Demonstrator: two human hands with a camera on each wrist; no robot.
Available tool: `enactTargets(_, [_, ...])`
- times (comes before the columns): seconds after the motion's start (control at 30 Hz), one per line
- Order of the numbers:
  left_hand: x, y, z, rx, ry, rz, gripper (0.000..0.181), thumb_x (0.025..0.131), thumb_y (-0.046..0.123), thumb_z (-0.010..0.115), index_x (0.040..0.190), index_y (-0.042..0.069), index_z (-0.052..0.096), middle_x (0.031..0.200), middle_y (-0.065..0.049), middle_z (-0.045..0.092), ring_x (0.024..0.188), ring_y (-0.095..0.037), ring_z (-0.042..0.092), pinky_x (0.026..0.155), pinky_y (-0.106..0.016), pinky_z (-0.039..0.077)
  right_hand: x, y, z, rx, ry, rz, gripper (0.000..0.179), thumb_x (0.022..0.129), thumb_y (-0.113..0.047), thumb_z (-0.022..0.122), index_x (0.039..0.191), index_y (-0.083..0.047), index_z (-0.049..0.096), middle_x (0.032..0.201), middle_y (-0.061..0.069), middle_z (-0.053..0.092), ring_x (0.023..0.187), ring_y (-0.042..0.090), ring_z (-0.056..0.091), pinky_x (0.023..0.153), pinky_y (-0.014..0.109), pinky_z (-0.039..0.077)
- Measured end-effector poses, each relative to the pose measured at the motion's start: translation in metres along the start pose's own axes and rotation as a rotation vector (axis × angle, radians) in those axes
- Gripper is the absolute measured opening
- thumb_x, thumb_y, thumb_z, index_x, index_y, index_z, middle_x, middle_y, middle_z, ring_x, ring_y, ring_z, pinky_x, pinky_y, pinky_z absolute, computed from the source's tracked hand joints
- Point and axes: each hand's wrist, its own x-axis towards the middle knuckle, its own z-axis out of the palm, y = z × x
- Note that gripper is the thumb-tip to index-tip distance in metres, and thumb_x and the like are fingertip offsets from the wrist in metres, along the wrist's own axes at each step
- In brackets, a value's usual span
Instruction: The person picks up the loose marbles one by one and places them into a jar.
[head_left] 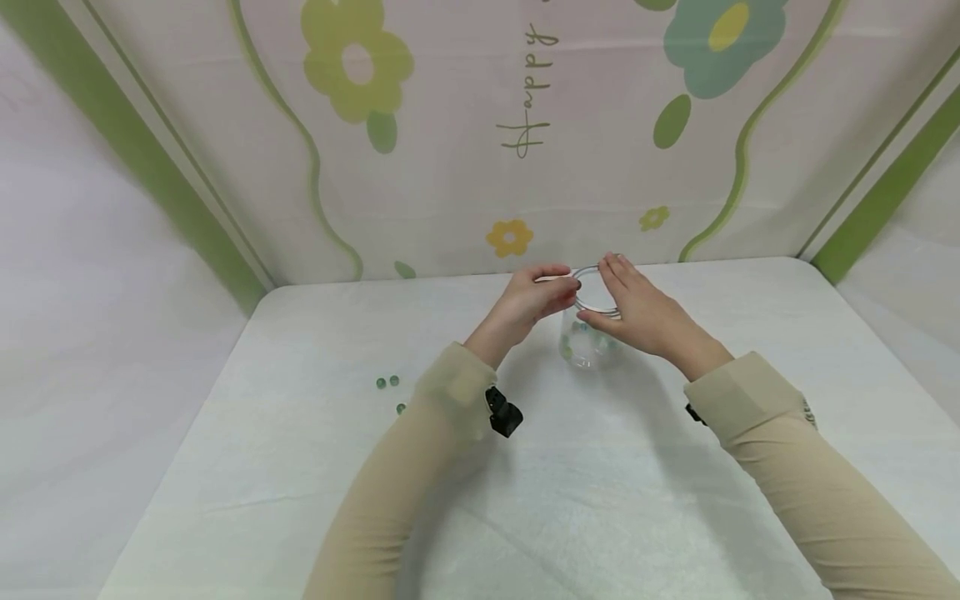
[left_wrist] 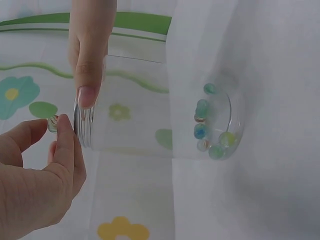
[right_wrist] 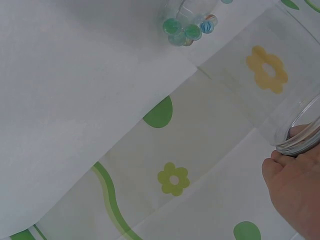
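Observation:
A tall clear glass jar point(head_left: 576, 357) stands near the back of the table, its round rim point(head_left: 597, 312) facing up. My right hand point(head_left: 643, 312) grips the jar at the rim, thumb on the near side and fingers on the far side. Between thumb and fingertips my left hand point(left_wrist: 42, 180) pinches a glass marble point(left_wrist: 52, 124) right beside the jar's mouth. Several green, blue and yellowish marbles point(left_wrist: 200, 131) lie at the bottom of the jar. In the right wrist view, green marbles point(right_wrist: 192, 31) also show through the base.
On the white-covered table point(head_left: 300, 500), loose green marbles point(head_left: 381, 383) lie to the left, one partly hidden by my left sleeve point(head_left: 442, 400). Behind the back edge hangs a flower-print cloth point(head_left: 450, 183). White cloth sides rise at left and right.

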Motion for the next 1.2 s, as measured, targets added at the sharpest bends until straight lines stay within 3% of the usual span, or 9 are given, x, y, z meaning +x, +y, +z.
enactTargets(0.2, [0.002, -0.002, 0.001, -0.012, 0.014, 0.004, 0.036, 0.091, 0.008, 0.064, 0.126, 0.002, 0.056, 0.12, -0.017, 0.065, 0.083, -0.01, 0.063, 0.09, -0.024, 0.057, 0.001, 0.001, 0.001, -0.002, 0.003, -0.001, 0.093, 0.094, -0.06, 0.044, 0.152, 0.002, 0.007, 0.161, 0.019, 0.001, 0.149, 0.035, 0.0, 0.121, 0.056, 0.012])
enactTargets(0.57, [0.003, -0.003, 0.001, -0.002, 0.025, -0.001, 0.035, 0.092, 0.01, 0.062, 0.126, 0.002, 0.057, 0.097, -0.005, 0.061, 0.084, -0.01, 0.061, 0.093, -0.026, 0.056, 0.001, 0.001, 0.001, -0.003, 0.002, 0.008, 0.093, 0.094, -0.06, 0.045, 0.152, 0.002, 0.006, 0.161, 0.019, 0.001, 0.149, 0.035, 0.0, 0.121, 0.056, 0.012])
enactTargets(0.8, [0.0, -0.005, -0.007, 0.044, 0.008, -0.023, 0.039, 0.093, 0.008, 0.06, 0.131, 0.003, 0.053, 0.109, -0.009, 0.06, 0.091, -0.013, 0.061, 0.095, -0.028, 0.055, 0.001, 0.002, 0.002, -0.019, 0.012, 0.005, 0.092, 0.094, -0.058, 0.046, 0.152, 0.003, 0.008, 0.161, 0.02, 0.003, 0.149, 0.036, 0.001, 0.121, 0.057, 0.013])
enactTargets(1.2, [-0.004, -0.01, -0.039, 0.111, -0.038, -0.094, 0.036, 0.095, 0.008, 0.058, 0.13, 0.002, 0.053, 0.132, -0.019, 0.055, 0.088, -0.012, 0.061, 0.101, -0.031, 0.052, 0.001, 0.0, 0.003, -0.015, 0.016, 0.006, 0.092, 0.094, -0.057, 0.048, 0.151, 0.003, 0.009, 0.161, 0.021, 0.004, 0.149, 0.037, 0.002, 0.121, 0.057, 0.013])
